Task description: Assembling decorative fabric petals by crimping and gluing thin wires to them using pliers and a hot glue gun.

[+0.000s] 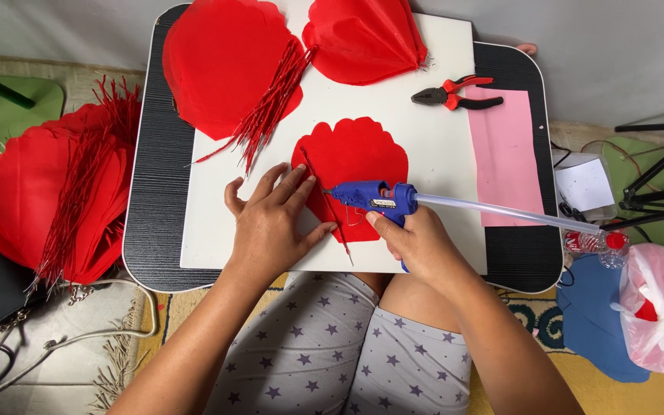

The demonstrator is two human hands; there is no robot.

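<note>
gluing a wire to a red petal, mid-batch

left hand (pixel 270 223) lies open, flat on the petal (pixel 355 165) at the board's (pixel 439 192) near edge; right hand (pixel 416 242) grips the glue gun (pixel 374 198), nozzle at the wire (pixel 324 200). two petals behind look unwired (a wired stack lies left).

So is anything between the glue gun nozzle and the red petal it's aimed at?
Nothing visible. The glue gun in the right hand points at the red petal, beside the thin red stick that the left hand presses down.
</note>
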